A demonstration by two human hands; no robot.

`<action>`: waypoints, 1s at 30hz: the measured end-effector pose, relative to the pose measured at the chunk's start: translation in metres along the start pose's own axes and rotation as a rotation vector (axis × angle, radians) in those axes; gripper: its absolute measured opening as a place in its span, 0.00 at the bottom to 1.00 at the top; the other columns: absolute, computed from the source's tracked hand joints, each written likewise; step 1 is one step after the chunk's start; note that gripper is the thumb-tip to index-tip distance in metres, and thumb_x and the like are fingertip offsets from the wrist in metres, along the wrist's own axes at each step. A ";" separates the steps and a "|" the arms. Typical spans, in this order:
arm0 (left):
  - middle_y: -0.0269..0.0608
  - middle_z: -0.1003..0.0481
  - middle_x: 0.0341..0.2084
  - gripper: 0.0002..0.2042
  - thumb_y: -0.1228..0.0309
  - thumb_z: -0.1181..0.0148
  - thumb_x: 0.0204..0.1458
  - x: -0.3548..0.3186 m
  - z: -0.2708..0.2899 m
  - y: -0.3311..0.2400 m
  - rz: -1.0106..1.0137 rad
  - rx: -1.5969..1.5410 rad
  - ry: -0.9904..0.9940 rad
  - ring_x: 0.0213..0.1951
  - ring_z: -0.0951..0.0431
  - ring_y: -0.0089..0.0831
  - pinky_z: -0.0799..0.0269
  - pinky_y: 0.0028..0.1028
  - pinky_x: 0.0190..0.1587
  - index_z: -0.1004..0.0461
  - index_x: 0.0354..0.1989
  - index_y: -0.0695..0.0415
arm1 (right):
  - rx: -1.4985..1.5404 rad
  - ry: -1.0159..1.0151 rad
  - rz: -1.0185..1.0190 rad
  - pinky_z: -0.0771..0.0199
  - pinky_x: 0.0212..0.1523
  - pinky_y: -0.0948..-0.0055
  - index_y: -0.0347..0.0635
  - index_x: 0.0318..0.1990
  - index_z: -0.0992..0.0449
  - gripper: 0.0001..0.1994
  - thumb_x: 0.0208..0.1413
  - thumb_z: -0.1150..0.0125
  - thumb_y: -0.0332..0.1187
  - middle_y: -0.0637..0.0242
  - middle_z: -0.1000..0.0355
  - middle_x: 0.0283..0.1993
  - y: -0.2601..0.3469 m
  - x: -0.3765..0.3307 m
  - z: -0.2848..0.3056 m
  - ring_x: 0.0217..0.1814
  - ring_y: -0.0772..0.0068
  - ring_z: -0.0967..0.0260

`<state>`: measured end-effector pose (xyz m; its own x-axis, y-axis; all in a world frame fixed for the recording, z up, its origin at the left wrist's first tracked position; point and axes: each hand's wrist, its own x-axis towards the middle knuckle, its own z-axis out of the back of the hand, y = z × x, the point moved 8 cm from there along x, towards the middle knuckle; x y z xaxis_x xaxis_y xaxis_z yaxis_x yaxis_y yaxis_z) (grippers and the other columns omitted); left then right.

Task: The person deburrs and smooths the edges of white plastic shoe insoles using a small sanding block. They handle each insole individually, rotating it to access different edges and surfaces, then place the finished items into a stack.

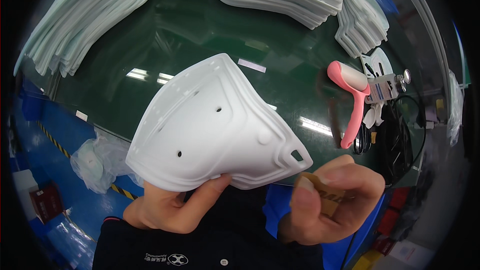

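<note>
The left hand [165, 210] grips a white molded shell [215, 130] by its lower edge, above the green counter [200, 35]. Its narrow slotted tip points right, just beside the right hand [330, 205], whose fingers pinch a small tan piece [325, 195].

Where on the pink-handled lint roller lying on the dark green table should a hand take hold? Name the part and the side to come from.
Grip the pink-handled lint roller by its long curved handle, near the lower end. Come from the person's right hand side, from above: the handle lies flat on the dark green table and points toward that hand, while the white roll end sits beside clutter and cables.
</note>
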<state>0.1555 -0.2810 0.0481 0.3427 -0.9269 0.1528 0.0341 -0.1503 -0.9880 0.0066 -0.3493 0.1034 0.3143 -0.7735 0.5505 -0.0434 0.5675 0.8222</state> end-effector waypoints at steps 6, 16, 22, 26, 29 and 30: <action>0.50 0.29 0.35 0.14 0.84 0.46 0.36 -0.003 0.005 -0.001 0.001 -0.096 -0.047 0.38 0.28 0.33 0.36 0.25 0.41 0.31 0.36 0.70 | -0.318 -0.205 0.008 0.41 0.21 0.87 0.36 0.33 0.33 0.11 0.38 0.44 0.16 0.70 0.35 0.24 -0.014 0.000 0.006 0.20 0.84 0.41; 0.49 0.31 0.32 0.12 0.82 0.54 0.44 0.000 0.009 -0.012 -0.090 -0.093 -0.021 0.32 0.32 0.26 0.38 0.20 0.35 0.37 0.39 0.73 | -1.024 -0.224 -0.277 0.40 0.30 0.81 0.39 0.41 0.32 0.11 0.52 0.51 0.33 0.66 0.36 0.32 -0.090 0.005 0.070 0.32 0.78 0.39; 0.43 0.30 0.26 0.12 0.77 0.56 0.46 0.021 0.013 -0.025 -0.108 0.043 0.005 0.28 0.32 0.23 0.38 0.19 0.31 0.37 0.39 0.72 | -0.031 0.044 -0.370 0.37 0.32 0.80 0.35 0.44 0.35 0.16 0.49 0.48 0.35 0.61 0.34 0.38 -0.062 -0.007 0.019 0.35 0.76 0.38; 0.37 0.31 0.15 0.11 0.75 0.54 0.47 0.037 0.004 -0.035 -0.113 0.181 0.216 0.19 0.34 0.18 0.40 0.17 0.23 0.34 0.36 0.70 | 0.398 0.280 -0.517 0.39 0.23 0.87 0.33 0.38 0.34 0.12 0.47 0.44 0.29 0.67 0.32 0.29 -0.049 -0.019 -0.032 0.23 0.85 0.38; 0.37 0.31 0.15 0.11 0.73 0.53 0.48 0.044 0.005 -0.052 -0.188 0.232 0.218 0.20 0.33 0.17 0.40 0.17 0.23 0.33 0.36 0.69 | 0.429 0.222 -0.607 0.42 0.18 0.88 0.34 0.34 0.34 0.08 0.48 0.46 0.28 0.68 0.32 0.25 -0.043 -0.017 -0.038 0.23 0.86 0.38; 0.36 0.30 0.17 0.11 0.71 0.53 0.49 0.046 0.008 -0.053 -0.181 0.211 0.203 0.21 0.33 0.16 0.39 0.16 0.24 0.32 0.35 0.68 | 0.504 0.203 -0.526 0.42 0.15 0.88 0.33 0.35 0.36 0.08 0.48 0.46 0.25 0.65 0.32 0.27 -0.038 -0.013 -0.039 0.23 0.84 0.36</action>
<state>0.1766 -0.3132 0.1074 0.1204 -0.9442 0.3065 0.2777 -0.2644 -0.9236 0.0414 -0.3495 0.0595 0.5801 -0.8115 0.0700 -0.2528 -0.0977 0.9626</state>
